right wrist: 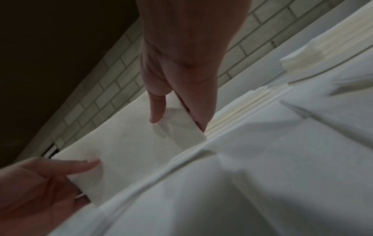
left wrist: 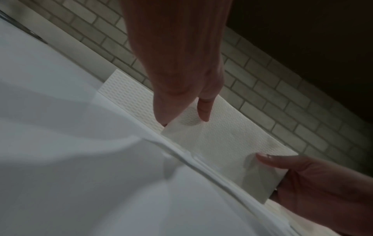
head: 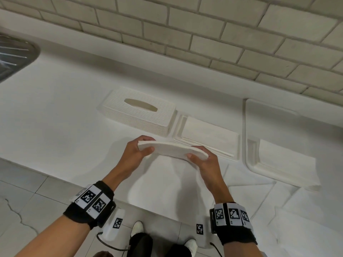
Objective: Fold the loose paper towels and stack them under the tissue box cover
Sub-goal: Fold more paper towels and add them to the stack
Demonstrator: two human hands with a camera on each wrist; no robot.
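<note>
A folded white paper towel (head: 172, 148) hangs just above the counter, bowed slightly upward. My left hand (head: 146, 144) pinches its left end, thumb on top and fingers beneath. My right hand (head: 197, 153) pinches the right end the same way. In the left wrist view the left thumb presses the folded towel (left wrist: 218, 138); the right wrist view shows the right thumb on the folded towel (right wrist: 131, 143). The white woven tissue box cover (head: 139, 110) stands behind the hands. Right of it, a shallow base tray (head: 179, 127) holds a stack of folded towels (head: 209, 138).
Loose unfolded paper towels (head: 167, 182) lie spread on the white counter under and right of my hands. A second white tray (head: 248, 145) at the right carries more towels (head: 285, 160). A steel sink (head: 14, 56) sits far left. A brick wall (head: 204, 34) backs the counter.
</note>
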